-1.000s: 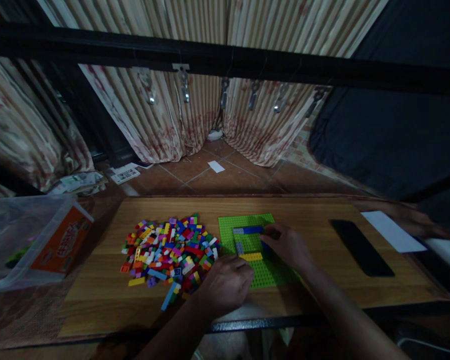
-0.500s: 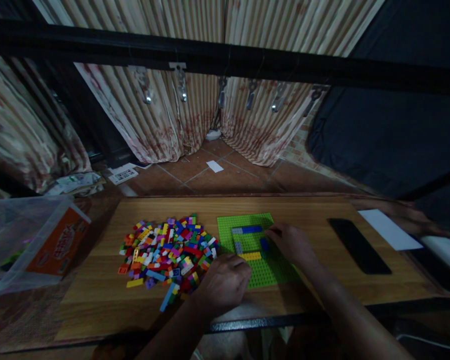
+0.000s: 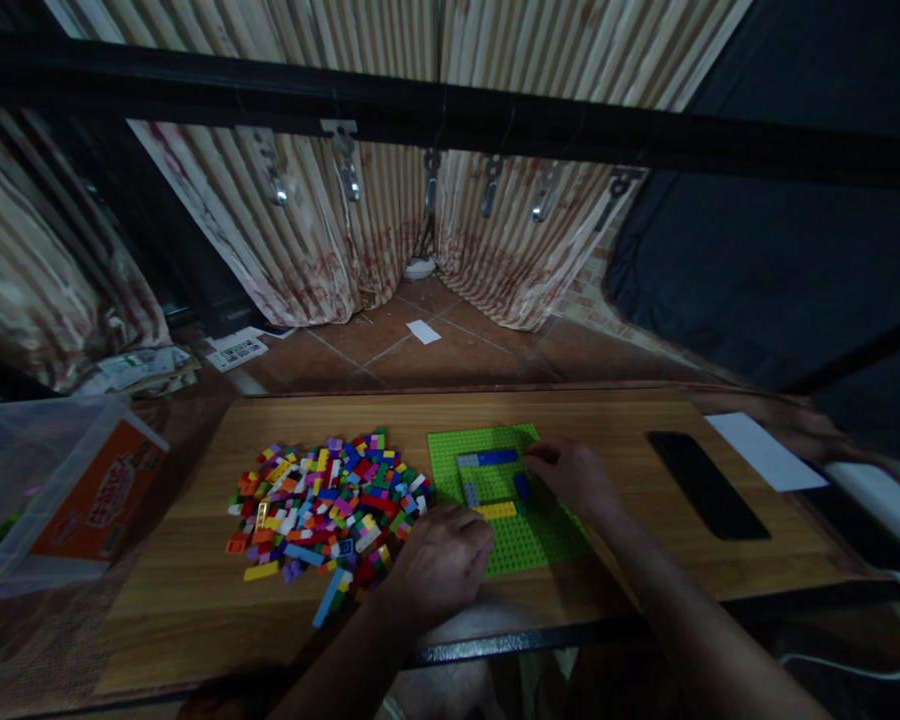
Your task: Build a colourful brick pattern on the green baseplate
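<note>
A green studded baseplate [image 3: 540,550] lies on the wooden table. On it, grey bricks [image 3: 469,485], a long blue brick [image 3: 498,457], a short blue brick [image 3: 522,486] and a yellow brick [image 3: 496,510] form a partial rectangle. My right hand [image 3: 574,480] is over the plate's right side, thumb and fingertips pinched together just right of the blue bricks. Anything between those fingertips is too small or hidden to make out. My left hand [image 3: 446,555] rests curled at the plate's near left edge, with its fingertips hidden underneath. Left of it spreads a pile of colourful loose bricks [image 3: 330,505].
A clear plastic tub [image 3: 52,420] with an orange label stands left of the table [image 3: 172,610]. To the right lie a black phone-like slab [image 3: 709,485] and a white sheet [image 3: 765,452]. A dark rail [image 3: 390,100] with hanging metal clips crosses above, before striped curtains.
My right hand has drawn back slightly from the short blue brick, which now shows on the plate. My left hand stays in place. The view has shifted a little.
</note>
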`<state>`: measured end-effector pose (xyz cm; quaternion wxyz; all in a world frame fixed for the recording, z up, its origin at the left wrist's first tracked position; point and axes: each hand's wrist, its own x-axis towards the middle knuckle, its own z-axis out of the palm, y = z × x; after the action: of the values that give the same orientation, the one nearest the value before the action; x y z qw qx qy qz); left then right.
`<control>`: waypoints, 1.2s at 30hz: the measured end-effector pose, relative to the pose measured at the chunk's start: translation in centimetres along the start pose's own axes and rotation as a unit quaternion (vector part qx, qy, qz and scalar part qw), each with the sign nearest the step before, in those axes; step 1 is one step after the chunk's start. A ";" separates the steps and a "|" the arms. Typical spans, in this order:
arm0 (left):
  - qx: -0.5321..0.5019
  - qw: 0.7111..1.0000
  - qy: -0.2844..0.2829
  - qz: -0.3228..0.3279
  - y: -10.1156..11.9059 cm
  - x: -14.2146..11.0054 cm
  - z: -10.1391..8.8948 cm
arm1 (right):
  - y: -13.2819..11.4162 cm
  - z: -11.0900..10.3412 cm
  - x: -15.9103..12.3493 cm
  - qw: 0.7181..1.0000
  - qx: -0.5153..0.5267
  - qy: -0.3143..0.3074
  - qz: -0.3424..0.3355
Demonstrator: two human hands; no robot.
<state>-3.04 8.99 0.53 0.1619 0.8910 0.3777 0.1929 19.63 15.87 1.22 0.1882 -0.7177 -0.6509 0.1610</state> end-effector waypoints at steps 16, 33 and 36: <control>-0.024 0.998 0.012 -0.050 0.0 0.0 0.2 | -1.5 0.9 -0.4 0.999 0.026 -0.019 0.013; -0.037 0.998 -0.001 -0.045 -0.1 0.1 0.3 | -3.6 -0.4 -0.1 0.986 -0.161 -0.036 -0.023; -0.040 0.998 0.004 -0.047 -0.1 0.1 0.4 | -3.6 -0.4 -0.1 0.983 -0.177 -0.039 -0.029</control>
<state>-2.87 9.07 0.17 0.2047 0.8642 0.4119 0.2040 16.65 15.99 3.31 0.0376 -0.7136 -0.6965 0.0657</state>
